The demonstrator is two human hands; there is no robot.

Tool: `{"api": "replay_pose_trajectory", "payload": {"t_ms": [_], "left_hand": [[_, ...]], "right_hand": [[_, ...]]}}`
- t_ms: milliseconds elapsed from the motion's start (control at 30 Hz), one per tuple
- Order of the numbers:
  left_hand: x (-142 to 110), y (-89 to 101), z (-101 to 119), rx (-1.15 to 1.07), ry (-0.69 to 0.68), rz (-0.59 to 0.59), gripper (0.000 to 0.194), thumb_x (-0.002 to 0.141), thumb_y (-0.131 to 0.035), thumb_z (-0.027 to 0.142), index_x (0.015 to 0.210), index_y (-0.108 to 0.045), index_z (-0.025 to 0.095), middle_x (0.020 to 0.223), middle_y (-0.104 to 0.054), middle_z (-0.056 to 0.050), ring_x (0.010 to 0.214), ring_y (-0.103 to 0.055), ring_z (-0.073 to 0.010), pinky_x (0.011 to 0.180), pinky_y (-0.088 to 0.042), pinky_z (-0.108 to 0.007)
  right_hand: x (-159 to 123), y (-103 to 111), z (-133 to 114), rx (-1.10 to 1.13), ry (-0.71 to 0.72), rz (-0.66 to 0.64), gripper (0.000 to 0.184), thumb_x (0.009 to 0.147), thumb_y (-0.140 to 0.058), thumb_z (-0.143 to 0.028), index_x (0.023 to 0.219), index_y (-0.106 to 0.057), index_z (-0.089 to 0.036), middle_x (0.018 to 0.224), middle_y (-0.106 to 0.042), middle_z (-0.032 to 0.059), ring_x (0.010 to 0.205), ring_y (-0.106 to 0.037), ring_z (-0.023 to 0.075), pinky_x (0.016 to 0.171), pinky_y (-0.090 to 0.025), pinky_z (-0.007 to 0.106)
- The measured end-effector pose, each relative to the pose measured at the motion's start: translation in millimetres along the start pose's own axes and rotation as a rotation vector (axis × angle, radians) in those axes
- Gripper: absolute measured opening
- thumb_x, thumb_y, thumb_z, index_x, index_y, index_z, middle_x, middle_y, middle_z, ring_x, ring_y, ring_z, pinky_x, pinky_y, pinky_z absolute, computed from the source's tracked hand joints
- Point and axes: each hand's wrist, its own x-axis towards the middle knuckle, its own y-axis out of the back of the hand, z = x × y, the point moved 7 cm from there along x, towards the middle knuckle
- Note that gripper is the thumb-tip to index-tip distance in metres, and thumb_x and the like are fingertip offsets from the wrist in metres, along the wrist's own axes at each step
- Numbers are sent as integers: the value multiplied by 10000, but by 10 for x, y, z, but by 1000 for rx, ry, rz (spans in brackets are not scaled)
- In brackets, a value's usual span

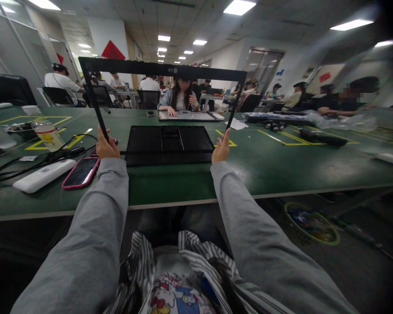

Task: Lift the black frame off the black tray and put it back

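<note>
Currently, both hands are supporting a black rectangular frame (134, 66), holding it raised and roughly upright above the worktop (281, 168). The fingers of the left hand (107, 147) are gripping its left side bar low down; those of the right hand (220, 150) are gripping the opposite bar at similar height. A black panel (144, 139) is lying on the worktop, showing through the frame's opening; whether the lower bar is touching it, the view is not revealing. Any shift of the frame is calling for even, two-handed control, its slender bars seeming liable to flex. A phone (81, 173) is resting near the left forearm, beside a white device (44, 175). Opposite, a person (168, 99) is sitting with one hand on a flat panel (194, 116).
</note>
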Motion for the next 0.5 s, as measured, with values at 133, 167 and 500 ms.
{"api": "replay_pose_trajectory", "payload": {"t_ms": [133,167,500], "left_hand": [[1,77,-195,82,85,40,585,1006,-231,312,1491,-208,-13,1320,-564,-185,985,-604,-199,979,-364,-360],[3,81,-214,95,93,53,571,1008,-229,295,1485,-220,-18,1315,-570,-179,961,-603,-189,969,-361,-354],[-108,-229,302,9,-133,25,590,986,-274,348,1491,-237,46,1336,-566,-165,1026,-625,-184,986,-358,-330]], "right_hand": [[-45,-80,-163,63,-13,22,641,983,-212,-258,1541,104,-262,1470,-367,126,1257,-506,219,999,-431,359],[-49,-101,-180,74,-9,10,635,983,-205,-248,1544,92,-255,1467,-373,126,1253,-510,219,1003,-425,355],[41,140,493,181,-125,247,587,990,-186,-296,1555,-28,-286,1355,-505,108,1175,-547,230,1015,-410,430]]}}
